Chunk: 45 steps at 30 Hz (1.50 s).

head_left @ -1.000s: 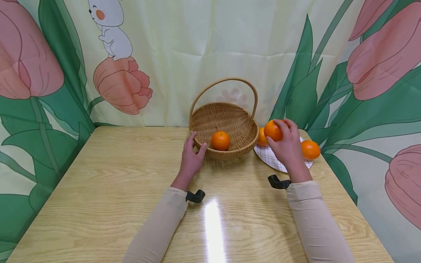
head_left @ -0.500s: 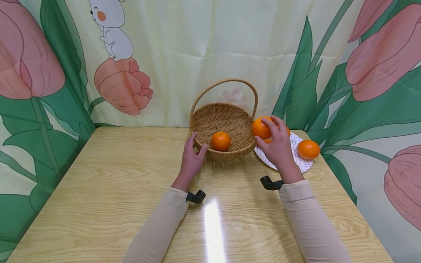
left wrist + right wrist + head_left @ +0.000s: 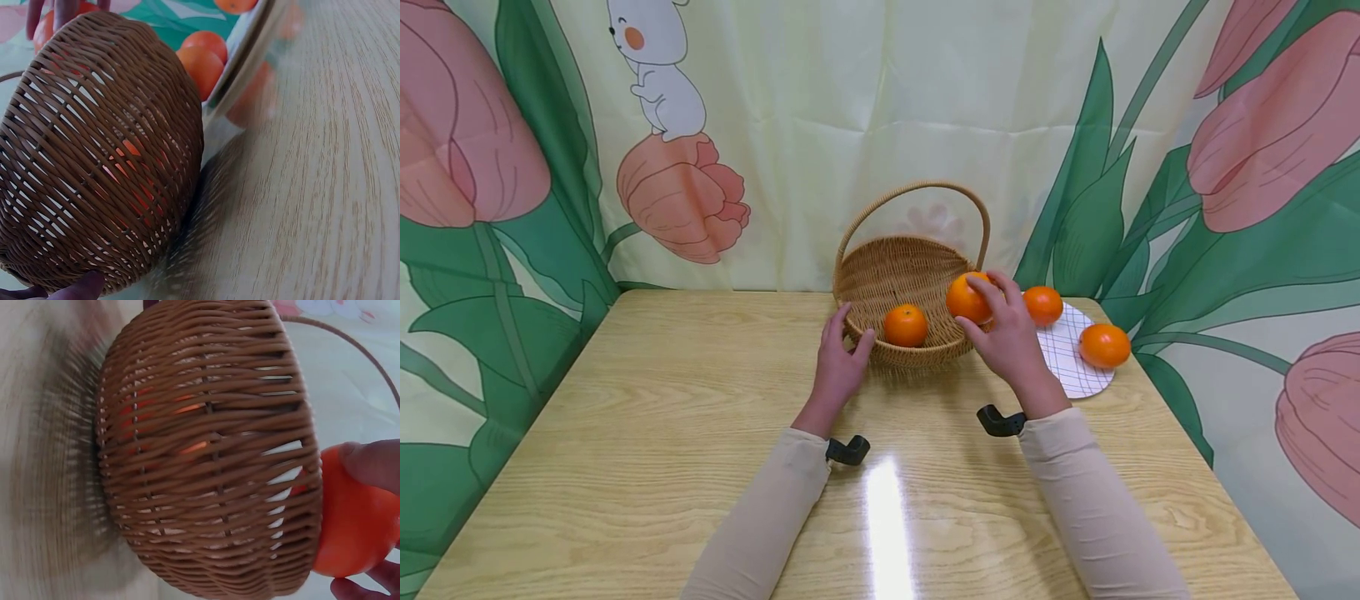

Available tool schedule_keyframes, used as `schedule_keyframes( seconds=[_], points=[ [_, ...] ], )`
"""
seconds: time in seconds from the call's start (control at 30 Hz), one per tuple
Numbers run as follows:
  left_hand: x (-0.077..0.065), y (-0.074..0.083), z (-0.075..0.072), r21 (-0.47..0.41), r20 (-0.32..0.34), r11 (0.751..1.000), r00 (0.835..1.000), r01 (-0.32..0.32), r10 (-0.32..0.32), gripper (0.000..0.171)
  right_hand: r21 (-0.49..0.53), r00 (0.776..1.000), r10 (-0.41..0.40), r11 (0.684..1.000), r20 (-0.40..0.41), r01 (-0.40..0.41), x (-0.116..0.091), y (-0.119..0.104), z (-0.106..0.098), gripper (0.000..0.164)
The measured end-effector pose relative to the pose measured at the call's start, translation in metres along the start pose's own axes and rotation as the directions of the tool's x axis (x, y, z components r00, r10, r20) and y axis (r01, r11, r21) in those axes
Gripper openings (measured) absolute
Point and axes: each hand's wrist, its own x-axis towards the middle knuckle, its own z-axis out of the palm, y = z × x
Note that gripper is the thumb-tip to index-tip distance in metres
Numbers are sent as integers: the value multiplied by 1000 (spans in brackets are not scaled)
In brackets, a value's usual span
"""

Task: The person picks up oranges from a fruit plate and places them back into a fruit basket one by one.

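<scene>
The woven wicker basket [image 3: 917, 357] with an arched handle stands at the back of the table. My left hand [image 3: 837, 367] holds its left front side, thumb and fingers at the rim; in the left wrist view only fingertips [image 3: 86, 285] show against the weave. My right hand [image 3: 1011, 346] grips an orange fruit [image 3: 967, 297], probably a mandarin, over the basket's right rim. In the right wrist view this fruit [image 3: 356, 519] lies between thumb and fingers, partly behind the rim. Another orange fruit [image 3: 906, 325] sits inside the basket.
Right of the basket is a round white plate [image 3: 1063, 362] with a grid pattern. An orange fruit [image 3: 1043, 306] lies at its back and another [image 3: 1105, 345] at its right. A flower-printed curtain [image 3: 790, 167] hangs behind the wooden table [image 3: 700, 417].
My right hand has carried the gripped fruit leftward from above the plate to the basket's right rim, uncovering more of the plate. My left hand stays at the basket.
</scene>
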Motion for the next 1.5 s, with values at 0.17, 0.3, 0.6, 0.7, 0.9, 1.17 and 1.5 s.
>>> schedule_keyframes(
  seconds=[0.17,0.3,0.6,0.7,0.9,1.17,1.5],
  points=[
    [-1,0,0,-10,6,1000,1000,6,-6,60,20,999,-33,999,41,32,1,-1,7,56],
    [-1,-1,0,-10,8,1000,1000,7,-7,61,31,996,-47,999,74,44,0,-2,11,55],
    [1,-2,1,-12,4,1000,1000,-6,6,61,26,995,-61,998,83,59,-1,-1,13,44],
    [1,-2,2,-17,2,1000,1000,-7,7,61,21,996,-51,999,69,49,-2,2,12,41],
    [1,-1,2,-6,-9,1000,1000,3,-3,58,4,1000,-13,1000,19,13,-7,14,9,36],
    [1,-1,1,9,-2,1000,1000,4,-4,60,-22,998,60,998,-12,-61,-12,39,2,36],
    [1,-2,1,25,7,1000,1000,-6,6,60,-95,988,152,984,-26,-153,-18,71,-11,40]
  ],
)
